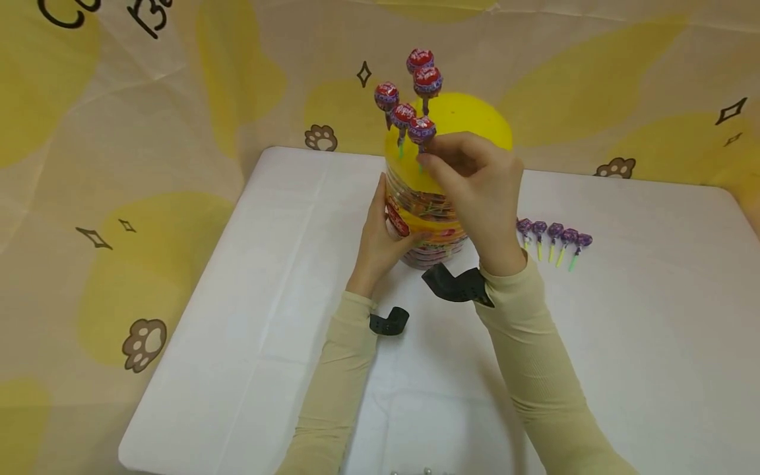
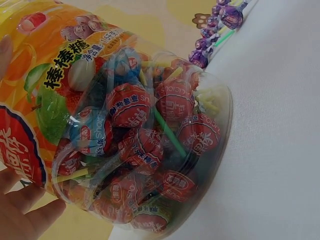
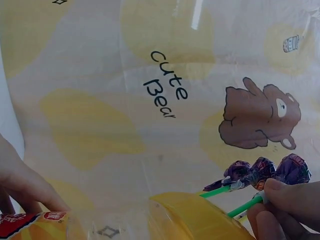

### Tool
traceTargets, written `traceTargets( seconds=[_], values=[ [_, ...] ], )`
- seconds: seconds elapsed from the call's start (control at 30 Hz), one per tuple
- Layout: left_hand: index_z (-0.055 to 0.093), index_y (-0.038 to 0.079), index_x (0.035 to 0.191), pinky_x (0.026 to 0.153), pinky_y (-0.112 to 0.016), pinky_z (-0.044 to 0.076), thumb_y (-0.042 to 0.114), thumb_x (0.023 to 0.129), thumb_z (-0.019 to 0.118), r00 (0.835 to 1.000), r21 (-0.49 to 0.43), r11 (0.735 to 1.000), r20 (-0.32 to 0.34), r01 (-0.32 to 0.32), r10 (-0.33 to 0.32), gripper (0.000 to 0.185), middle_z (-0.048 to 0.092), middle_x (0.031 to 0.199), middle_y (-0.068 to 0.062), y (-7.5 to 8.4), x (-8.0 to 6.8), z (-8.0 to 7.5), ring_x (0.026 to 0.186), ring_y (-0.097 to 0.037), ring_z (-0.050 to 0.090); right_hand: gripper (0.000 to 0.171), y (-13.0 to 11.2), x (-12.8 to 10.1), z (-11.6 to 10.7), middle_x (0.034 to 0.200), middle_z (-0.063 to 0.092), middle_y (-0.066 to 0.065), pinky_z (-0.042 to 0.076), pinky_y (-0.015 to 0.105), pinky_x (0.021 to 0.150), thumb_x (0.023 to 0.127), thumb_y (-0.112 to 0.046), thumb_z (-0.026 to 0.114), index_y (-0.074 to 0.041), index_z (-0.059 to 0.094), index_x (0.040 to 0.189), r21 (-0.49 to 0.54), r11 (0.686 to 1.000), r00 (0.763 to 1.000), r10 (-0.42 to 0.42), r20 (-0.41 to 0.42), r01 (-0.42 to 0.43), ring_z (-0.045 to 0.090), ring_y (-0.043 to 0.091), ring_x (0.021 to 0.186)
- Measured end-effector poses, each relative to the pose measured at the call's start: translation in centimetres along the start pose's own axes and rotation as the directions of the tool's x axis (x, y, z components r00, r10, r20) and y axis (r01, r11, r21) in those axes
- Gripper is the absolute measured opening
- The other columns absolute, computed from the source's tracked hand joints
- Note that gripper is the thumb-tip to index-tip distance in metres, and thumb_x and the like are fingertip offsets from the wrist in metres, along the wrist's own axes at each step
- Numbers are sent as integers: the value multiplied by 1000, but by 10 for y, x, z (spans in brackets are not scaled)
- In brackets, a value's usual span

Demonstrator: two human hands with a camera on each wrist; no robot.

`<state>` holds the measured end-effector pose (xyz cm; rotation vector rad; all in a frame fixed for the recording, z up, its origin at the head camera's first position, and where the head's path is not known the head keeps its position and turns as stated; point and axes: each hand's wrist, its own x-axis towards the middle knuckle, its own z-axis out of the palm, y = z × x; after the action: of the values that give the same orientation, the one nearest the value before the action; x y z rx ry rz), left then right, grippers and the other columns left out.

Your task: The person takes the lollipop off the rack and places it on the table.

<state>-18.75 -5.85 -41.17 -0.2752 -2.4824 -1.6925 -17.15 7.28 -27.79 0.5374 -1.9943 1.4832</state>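
A large clear candy jar with a yellow lid [image 1: 469, 115] stands on the white table. My left hand [image 1: 380, 241] holds it from the left, thumb across the front of the label. Wrapped lollipops [image 2: 142, 150] in red and blue fill the jar's lower part in the left wrist view. With thumb and fingertips, my right hand [image 1: 483, 191] pinches a purple-and-red lollipop [image 1: 422, 130] just under its head, its green stick [image 3: 245, 206] pointing down at the lid. Several similar lollipops [image 1: 386, 96] stand upright over the lid, behind and left of the pinched one.
To the right of the jar, several purple lollipops [image 1: 555, 231] lie in a row on the white table [image 1: 285, 264]. A yellow patterned cloth [image 1: 564, 72] hangs behind the table. Black wrist mounts [image 1: 388, 322] sit on both sleeves.
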Motion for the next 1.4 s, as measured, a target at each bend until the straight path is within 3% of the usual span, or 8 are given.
traceTargets(
  seconds=[0.33, 0.43, 0.6, 0.9, 1.2, 1.27, 1.4],
  values=[
    [5, 21, 153, 113, -40, 27, 23, 80, 77, 1000, -6, 1000, 1, 10, -10, 102, 19, 156, -4, 0, 0, 0, 140, -19, 23, 15, 1, 2, 1, 89, 71, 18, 57, 28, 75, 82, 1, 71, 12, 69, 91, 34, 998, 998, -53, -33, 54, 69, 18, 81],
    [5, 20, 153, 112, -40, 27, 23, 80, 77, 1000, -1, 1000, 0, 3, -3, 102, 20, 155, -4, 0, 0, 0, 140, -20, 23, 15, 1, 3, 0, 90, 71, 16, 57, 29, 76, 83, -1, 70, 11, 70, 92, 104, 995, 998, -2, -60, 9, 69, 18, 81],
    [5, 21, 153, 112, -41, 27, 24, 80, 77, 1000, 0, 1000, 3, 9, -9, 103, 20, 155, -4, 1, 1, 1, 140, -20, 23, 10, 0, 4, -3, 89, 70, 10, 56, 29, 79, 83, 0, 70, 5, 72, 91, 291, 945, 979, 182, -88, -149, 66, 21, 82],
    [4, 21, 153, 112, -39, 28, 27, 79, 77, 1000, -12, 1000, 6, 17, -17, 104, 19, 155, -3, 1, 1, 1, 140, -19, 23, 10, 11, -6, -13, 85, 69, 9, 56, 31, 80, 82, 8, 66, 1, 72, 86, 423, 903, 985, 132, -111, -73, 65, 25, 80],
    [3, 23, 153, 112, -39, 28, 33, 77, 78, 1000, -25, 1000, 9, 12, -12, 107, 17, 156, -2, 0, 1, 4, 140, -18, 23, 11, 23, -28, -38, 82, 68, 13, 56, 27, 72, 79, 14, 65, 6, 71, 84, 554, 825, 963, 227, -146, -110, 63, 24, 71],
    [3, 23, 153, 112, -38, 28, 33, 77, 78, 1000, -26, 1000, 3, 3, -2, 108, 17, 156, -2, 0, 1, 3, 140, -18, 22, 10, 29, -33, -44, 82, 68, 14, 56, 27, 70, 79, 14, 64, 8, 70, 85, 564, 817, 959, 244, -147, -121, 62, 23, 68],
    [3, 22, 153, 112, -39, 28, 32, 77, 78, 1000, -31, 999, -2, -17, 17, 108, 16, 156, -2, -2, 1, 3, 140, -18, 21, 7, 43, -44, -58, 80, 68, 13, 56, 27, 69, 79, 13, 65, 9, 69, 83, 528, 835, 950, 271, -155, -153, 63, 23, 67]
  ],
)
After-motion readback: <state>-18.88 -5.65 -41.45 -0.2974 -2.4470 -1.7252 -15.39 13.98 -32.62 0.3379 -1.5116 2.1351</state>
